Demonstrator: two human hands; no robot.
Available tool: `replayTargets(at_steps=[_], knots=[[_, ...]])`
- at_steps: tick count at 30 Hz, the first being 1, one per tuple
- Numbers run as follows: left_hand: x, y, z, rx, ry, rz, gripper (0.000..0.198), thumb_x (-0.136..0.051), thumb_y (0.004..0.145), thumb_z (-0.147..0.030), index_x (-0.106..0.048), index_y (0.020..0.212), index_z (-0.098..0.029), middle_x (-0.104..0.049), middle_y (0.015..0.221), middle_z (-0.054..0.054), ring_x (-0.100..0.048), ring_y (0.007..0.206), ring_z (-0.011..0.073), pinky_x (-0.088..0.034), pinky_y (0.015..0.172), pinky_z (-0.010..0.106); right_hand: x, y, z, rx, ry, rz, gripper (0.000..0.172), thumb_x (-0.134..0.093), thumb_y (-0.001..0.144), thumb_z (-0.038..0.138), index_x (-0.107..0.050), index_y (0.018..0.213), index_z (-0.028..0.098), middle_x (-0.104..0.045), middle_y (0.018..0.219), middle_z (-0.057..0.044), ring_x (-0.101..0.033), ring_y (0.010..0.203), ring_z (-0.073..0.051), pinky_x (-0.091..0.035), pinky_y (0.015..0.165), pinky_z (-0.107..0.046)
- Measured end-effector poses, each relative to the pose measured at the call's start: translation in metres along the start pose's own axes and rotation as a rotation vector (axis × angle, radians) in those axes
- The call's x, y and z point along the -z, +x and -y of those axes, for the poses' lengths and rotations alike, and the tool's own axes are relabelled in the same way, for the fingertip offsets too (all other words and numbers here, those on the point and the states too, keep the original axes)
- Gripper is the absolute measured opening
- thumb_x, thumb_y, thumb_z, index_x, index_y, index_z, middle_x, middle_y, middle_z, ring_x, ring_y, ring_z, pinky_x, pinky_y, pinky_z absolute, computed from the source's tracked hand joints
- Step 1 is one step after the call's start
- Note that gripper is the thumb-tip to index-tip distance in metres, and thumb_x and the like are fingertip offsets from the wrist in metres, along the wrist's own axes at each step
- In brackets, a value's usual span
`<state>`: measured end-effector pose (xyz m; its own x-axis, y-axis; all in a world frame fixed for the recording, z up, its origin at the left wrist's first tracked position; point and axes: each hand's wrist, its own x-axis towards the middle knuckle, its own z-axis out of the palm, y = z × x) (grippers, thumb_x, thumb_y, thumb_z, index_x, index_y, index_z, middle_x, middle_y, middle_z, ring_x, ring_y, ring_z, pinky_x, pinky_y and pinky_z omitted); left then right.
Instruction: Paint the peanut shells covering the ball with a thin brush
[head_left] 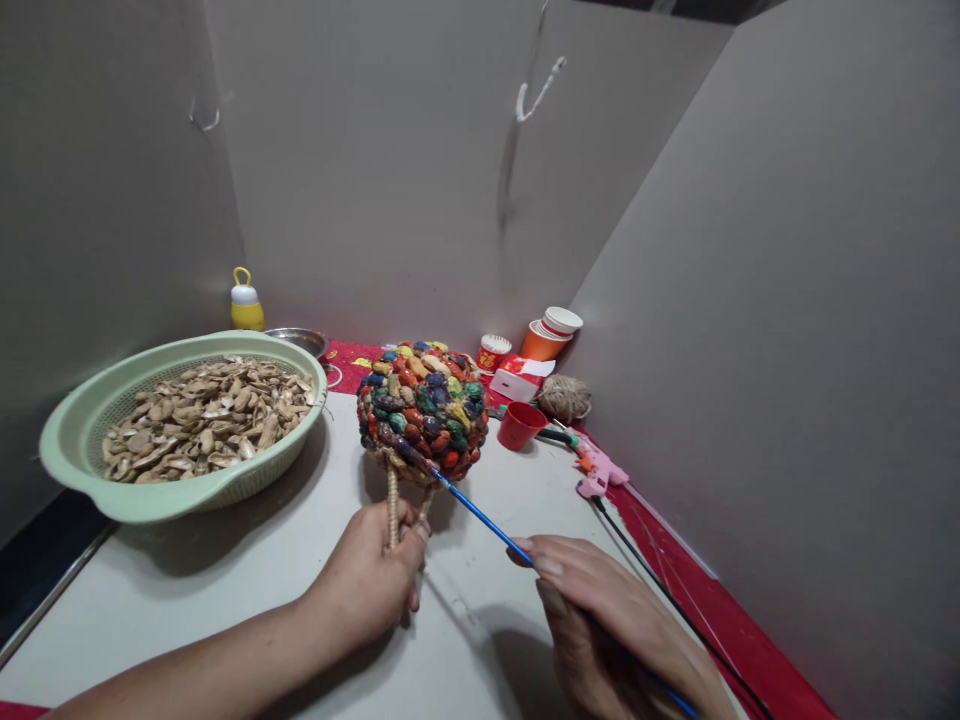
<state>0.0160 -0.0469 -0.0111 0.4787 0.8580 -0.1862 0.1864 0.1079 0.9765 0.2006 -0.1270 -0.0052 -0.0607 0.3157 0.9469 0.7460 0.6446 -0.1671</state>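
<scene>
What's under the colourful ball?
Two ribbed tan legs show beneath the ball, held by the left hand. That hand covers part of them; most of the ball's underside is out of sight.

Out left of the left hand [375,572], a green basin [161,507] heaped with peanut shells [214,420], yellow bottle [247,314] behind! Beyond the right hand [611,610], a pink glue gun [604,466], then a twine ball [565,398]!

The brush [480,515] and right hand [619,610] run off the bottom edge; bristles [415,457] blend into the ball [424,400]. The basin [165,504] partly hides a bowl [304,341] and bottle [247,314]; the left hand [375,565] hides the bottom of one stick [426,501].
</scene>
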Motion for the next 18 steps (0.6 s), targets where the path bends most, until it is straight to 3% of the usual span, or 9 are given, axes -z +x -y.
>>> replayTargets(at_steps=[13,18], knots=[[0.001,-0.001,-0.001,0.014,-0.001,0.001,0.027,-0.054,0.092,-0.044,-0.048,0.075,-0.024,-0.051,0.046,-0.006,-0.044,0.037,0.0103,-0.034,0.041,0.021,0.01,0.002,-0.002,0.073,-0.006,0.104,0.029,-0.064,0.085,-0.005,-0.071,0.106,0.014,-0.081,0.092,-0.006,-0.081,0.087,-0.02,-0.069,0.083,-0.031],[0.0,-0.001,0.004,0.024,0.034,0.03,0.028,-0.053,0.092,-0.045,-0.049,0.074,-0.024,-0.049,0.044,-0.006,-0.044,0.037,0.011,-0.034,0.04,0.021,0.0,0.006,-0.001,0.06,-0.004,0.028,0.036,-0.066,0.084,-0.007,-0.072,0.111,0.015,-0.081,0.09,-0.005,-0.081,0.085,-0.021,-0.07,0.079,-0.033]])
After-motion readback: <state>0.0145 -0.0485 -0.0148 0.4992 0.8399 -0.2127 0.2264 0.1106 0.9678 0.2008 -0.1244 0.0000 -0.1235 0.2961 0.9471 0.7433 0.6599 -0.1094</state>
